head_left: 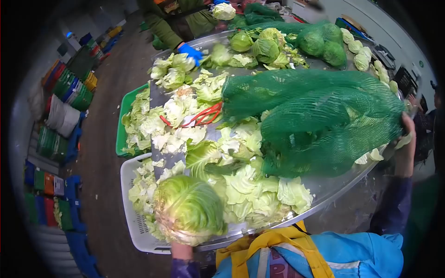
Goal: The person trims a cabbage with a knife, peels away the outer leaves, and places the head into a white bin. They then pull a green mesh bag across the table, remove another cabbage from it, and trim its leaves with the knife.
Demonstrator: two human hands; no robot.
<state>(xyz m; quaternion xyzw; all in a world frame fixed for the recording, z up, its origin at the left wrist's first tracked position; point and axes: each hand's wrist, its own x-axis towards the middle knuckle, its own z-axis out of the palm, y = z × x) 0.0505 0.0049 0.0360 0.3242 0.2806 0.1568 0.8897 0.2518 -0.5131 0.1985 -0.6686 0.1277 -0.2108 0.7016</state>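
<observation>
A large green cabbage (pixel 190 208) rests on my left hand (pixel 181 250) at the table's near left edge. Most of that hand is hidden beneath the cabbage; only the wrist area shows. Out to the right, my right hand (pixel 407 125) is closed on the end of a green mesh bag (pixel 320 125). The bag lies flattened over the metal table (pixel 333 197), with a red drawstring (pixel 204 115) at its left end. Loose cabbage leaves (pixel 245 185) lie between the cabbage and the bag.
A white basket (pixel 132 222) and a green crate (pixel 121 134), both holding leaves, stand at the table's left. Across the table, a co-worker's blue-gloved hand (pixel 190 53) is by leaves. Cabbages (pixel 266 50) and a filled mesh bag (pixel 322 41) lie at the far side.
</observation>
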